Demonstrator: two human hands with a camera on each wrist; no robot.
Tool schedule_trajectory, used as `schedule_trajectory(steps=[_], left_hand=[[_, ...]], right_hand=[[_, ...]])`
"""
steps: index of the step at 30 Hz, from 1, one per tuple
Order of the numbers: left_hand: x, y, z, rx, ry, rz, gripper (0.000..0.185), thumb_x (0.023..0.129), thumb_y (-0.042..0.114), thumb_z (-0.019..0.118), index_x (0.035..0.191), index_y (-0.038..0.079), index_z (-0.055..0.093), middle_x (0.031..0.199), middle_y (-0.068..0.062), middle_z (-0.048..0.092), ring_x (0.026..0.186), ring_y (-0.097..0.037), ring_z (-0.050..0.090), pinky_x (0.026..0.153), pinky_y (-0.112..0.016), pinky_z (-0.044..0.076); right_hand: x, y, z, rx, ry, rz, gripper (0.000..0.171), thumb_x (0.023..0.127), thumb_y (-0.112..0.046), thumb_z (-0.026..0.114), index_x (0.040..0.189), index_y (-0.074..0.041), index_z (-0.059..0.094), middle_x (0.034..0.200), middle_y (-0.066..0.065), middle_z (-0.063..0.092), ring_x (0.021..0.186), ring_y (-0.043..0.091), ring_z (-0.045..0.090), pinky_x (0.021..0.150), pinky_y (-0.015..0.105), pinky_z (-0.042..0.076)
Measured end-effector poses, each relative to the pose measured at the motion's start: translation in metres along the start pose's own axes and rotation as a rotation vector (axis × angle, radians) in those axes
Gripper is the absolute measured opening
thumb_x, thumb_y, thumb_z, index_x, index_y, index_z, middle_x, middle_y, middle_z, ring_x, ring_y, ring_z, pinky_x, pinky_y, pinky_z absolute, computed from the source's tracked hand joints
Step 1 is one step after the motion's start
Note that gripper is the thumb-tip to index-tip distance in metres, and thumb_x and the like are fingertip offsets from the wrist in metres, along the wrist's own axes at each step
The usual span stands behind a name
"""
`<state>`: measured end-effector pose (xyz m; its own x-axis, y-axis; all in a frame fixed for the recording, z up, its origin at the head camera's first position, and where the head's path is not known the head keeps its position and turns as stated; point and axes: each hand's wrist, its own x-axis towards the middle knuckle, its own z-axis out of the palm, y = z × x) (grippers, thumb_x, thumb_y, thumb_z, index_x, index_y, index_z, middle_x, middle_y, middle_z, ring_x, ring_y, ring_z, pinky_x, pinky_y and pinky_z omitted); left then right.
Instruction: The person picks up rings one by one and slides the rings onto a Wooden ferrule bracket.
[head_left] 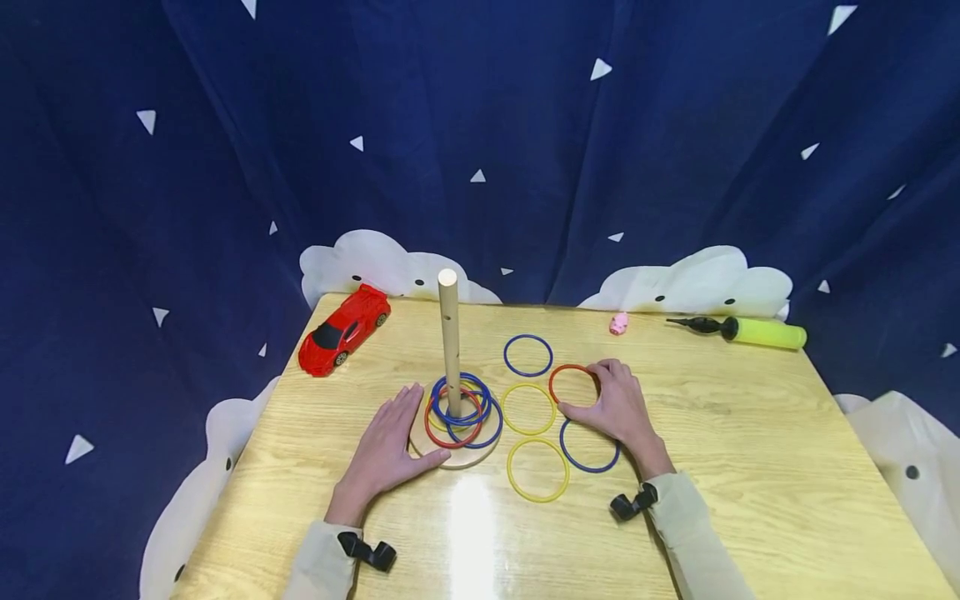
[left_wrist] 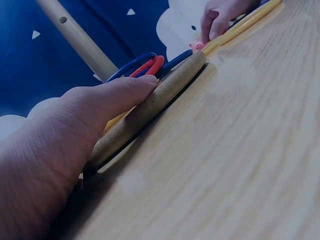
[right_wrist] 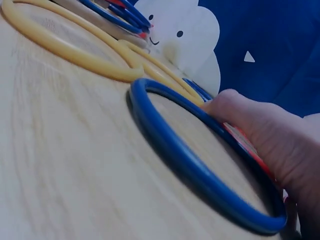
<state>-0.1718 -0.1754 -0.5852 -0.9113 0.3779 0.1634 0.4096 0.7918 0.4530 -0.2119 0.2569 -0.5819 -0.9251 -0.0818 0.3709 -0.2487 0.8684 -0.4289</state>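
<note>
From the head view, the left hand (head_left: 386,446) lies flat on the worktop (head_left: 750,450), fingers straight and together, their tips against the edge of the wooden base (head_left: 468,457) of the peg (head_left: 449,333), which carries several rings. The right hand (head_left: 615,404) curls its fingers over the red ring (head_left: 558,377), which lies flat just right of the peg beside a yellow ring (head_left: 528,408).

The left wrist view shows the thumb pressed along the base's rim (left_wrist: 165,95), holding nothing.

In the right wrist view, a fingertip (right_wrist: 227,102) presses down just beyond a blue ring (right_wrist: 200,170); the red ring shows only as a sliver beneath the hand.

The red ring looks thin, light, stiff and smooth, likely to skid; pinching its rim from above and inside seems best.
</note>
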Motion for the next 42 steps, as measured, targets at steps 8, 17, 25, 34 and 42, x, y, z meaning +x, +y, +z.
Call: schedule_trajectory(steps=[8,17,25,34,42], left_hand=[[0.000,0.001,-0.001,0.013,0.002,0.002,0.119,0.081,0.084,0.063,0.167,0.012,0.025,0.172,-0.006,0.028,0.160,-0.023,0.020,0.129,-0.048,0.020],[-0.001,0.001,0.001,0.010,-0.008,-0.005,0.119,0.081,0.085,0.062,0.167,0.013,0.024,0.172,-0.004,0.027,0.160,-0.022,0.019,0.129,-0.048,0.021],[-0.001,-0.002,0.003,0.015,0.002,-0.003,0.118,0.081,0.085,0.063,0.168,0.014,0.025,0.172,-0.005,0.027,0.160,-0.021,0.019,0.129,-0.048,0.021],[0.000,-0.001,0.001,0.014,0.005,0.001,0.119,0.081,0.085,0.063,0.167,0.013,0.025,0.172,-0.005,0.027,0.160,-0.022,0.020,0.129,-0.048,0.021],[-0.001,0.000,0.002,0.014,0.022,0.010,0.119,0.081,0.085,0.063,0.167,0.012,0.026,0.171,-0.007,0.029,0.160,-0.024,0.022,0.128,-0.050,0.022]], right_hand=[[0.000,0.002,-0.003,0.093,0.057,-0.020,0.087,0.062,-0.060,0.092,0.122,-0.001,0.069,0.120,0.014,0.059,0.106,0.034,0.057,0.088,0.051,0.048],[0.006,-0.010,-0.020,0.170,0.082,-0.121,0.087,0.064,-0.045,0.095,0.132,-0.002,0.061,0.117,0.015,0.063,0.106,0.029,0.053,0.085,0.042,0.044],[0.023,-0.047,-0.055,0.172,0.079,-0.243,0.082,0.068,-0.040,0.088,0.135,-0.001,0.060,0.115,0.016,0.063,0.108,0.031,0.054,0.089,0.046,0.047],[0.051,-0.088,-0.095,0.226,0.113,-0.384,0.076,0.069,-0.041,0.087,0.129,0.000,0.066,0.114,0.013,0.067,0.109,0.029,0.058,0.094,0.046,0.044],[0.081,-0.124,-0.131,0.287,0.153,-0.457,0.079,0.068,-0.048,0.087,0.129,-0.001,0.067,0.114,0.011,0.068,0.106,0.027,0.057,0.089,0.043,0.047]])
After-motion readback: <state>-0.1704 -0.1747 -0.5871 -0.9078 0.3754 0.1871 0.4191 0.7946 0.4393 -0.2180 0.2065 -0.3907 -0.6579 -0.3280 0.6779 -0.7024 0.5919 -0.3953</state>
